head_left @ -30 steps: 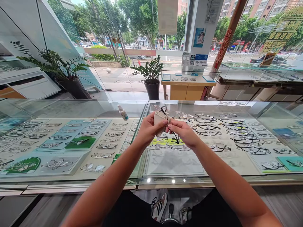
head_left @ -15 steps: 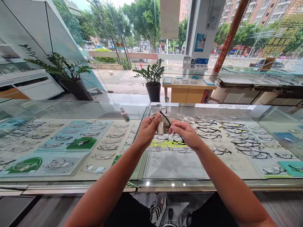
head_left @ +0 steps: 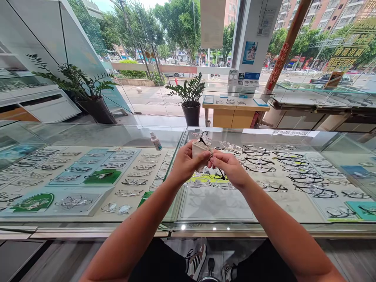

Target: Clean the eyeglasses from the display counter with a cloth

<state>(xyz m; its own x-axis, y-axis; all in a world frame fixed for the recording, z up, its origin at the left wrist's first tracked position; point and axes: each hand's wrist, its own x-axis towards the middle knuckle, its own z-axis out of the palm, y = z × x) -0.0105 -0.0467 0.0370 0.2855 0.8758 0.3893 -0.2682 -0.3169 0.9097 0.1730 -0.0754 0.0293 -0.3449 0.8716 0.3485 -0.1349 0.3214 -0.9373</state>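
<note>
Glasses [head_left: 202, 140], left hand [head_left: 184, 162] pinching them through beige cloth [head_left: 198, 148]; right hand [head_left: 230, 165] pinching their edge.

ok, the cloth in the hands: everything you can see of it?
The cloth is pale beige, soft fabric by its look, folded and bunched against dark glasses that poke out above it. It is held up over the glass counter, clasped in the left grip; the right grip meets its right edge. Its full outline is hidden.

Your forearms [head_left: 147, 217] bare. Black legwear [head_left: 157, 260] covers your thighs, fabric plain. Your left shoe [head_left: 196, 263] whitish, dark side stripes, brownish toe, dark laces; your right shoe [head_left: 226, 271] likewise striped, only partly showing.
</note>
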